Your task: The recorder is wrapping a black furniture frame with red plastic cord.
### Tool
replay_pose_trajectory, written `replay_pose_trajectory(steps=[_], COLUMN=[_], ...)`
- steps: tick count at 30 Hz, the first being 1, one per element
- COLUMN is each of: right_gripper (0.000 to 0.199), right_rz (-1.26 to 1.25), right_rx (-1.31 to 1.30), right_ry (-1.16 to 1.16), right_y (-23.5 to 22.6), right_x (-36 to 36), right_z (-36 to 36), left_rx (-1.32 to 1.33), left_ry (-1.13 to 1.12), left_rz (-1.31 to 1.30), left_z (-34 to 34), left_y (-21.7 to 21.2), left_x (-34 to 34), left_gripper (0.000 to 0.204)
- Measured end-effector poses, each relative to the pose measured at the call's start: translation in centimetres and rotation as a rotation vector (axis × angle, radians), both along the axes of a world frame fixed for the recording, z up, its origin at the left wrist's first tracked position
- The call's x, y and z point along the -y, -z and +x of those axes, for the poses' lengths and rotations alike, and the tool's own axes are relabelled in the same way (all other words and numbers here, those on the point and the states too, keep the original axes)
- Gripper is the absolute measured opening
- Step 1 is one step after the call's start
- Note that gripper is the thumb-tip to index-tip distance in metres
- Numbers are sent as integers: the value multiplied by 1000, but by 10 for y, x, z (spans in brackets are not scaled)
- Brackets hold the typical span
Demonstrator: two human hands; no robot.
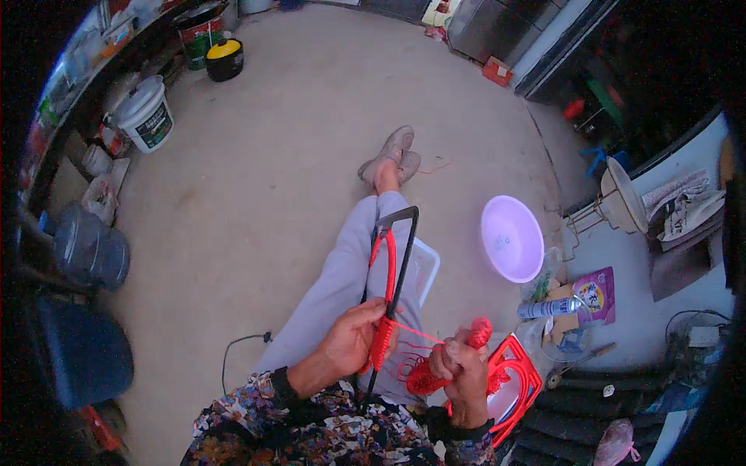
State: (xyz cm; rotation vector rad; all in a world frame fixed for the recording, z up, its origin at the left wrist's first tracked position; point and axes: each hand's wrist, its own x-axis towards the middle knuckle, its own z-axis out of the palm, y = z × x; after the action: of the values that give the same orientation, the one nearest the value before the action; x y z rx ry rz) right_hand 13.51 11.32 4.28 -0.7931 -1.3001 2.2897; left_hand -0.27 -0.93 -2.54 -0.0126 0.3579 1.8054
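A thin black bent frame point(407, 256) stands upright over my lap, with a red strip point(391, 260) along its side. Tight turns of red cord point(380, 348) cover its lower part. My left hand point(351, 339) is closed around the frame just at these turns. From there a taut strand of cord point(417, 332) runs across to my right hand point(460, 363), which is a fist around the red cord. Part of the cord bundle sticks out above the fist, and a loose tangle point(424, 379) hangs beside it. The fingers hide how the cord is gripped.
A red-framed container point(527, 382) with red loops stands by my right forearm. Beyond lie a purple basin point(513, 239), a spray can point(549, 307) and a purple bag point(597, 295). A white tray point(429, 266) sits beside my legs. Buckets point(148, 116) and a water jug point(91, 247) line the left.
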Motion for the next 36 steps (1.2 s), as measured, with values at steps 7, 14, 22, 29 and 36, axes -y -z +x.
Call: replay_pose_trajectory(steps=[7,14,22,29,36], right_gripper=[18,38,73,82,70], right_rz=[-68,597,667,782,319], right_rx=[-12,449,100,-116,100], right_ry=[0,-206,-483,-330,-876], right_y=[10,22,-78,-64,-43], right_x=[-7,-41,3,20,-13], right_z=[5,-14,-59,-64,-22], left_rx=[67,-289,-1349,-1084,-297], left_ry=[-29,-117,-443,-374,4], left_rz=[-67,-182,-297,-259,519], left_z=[5,-6,-35,-9,-45], left_y=[10,9,-90,-136,-125], left_x=[-2,16,30,15,48], left_gripper=[26,25,32,33,44])
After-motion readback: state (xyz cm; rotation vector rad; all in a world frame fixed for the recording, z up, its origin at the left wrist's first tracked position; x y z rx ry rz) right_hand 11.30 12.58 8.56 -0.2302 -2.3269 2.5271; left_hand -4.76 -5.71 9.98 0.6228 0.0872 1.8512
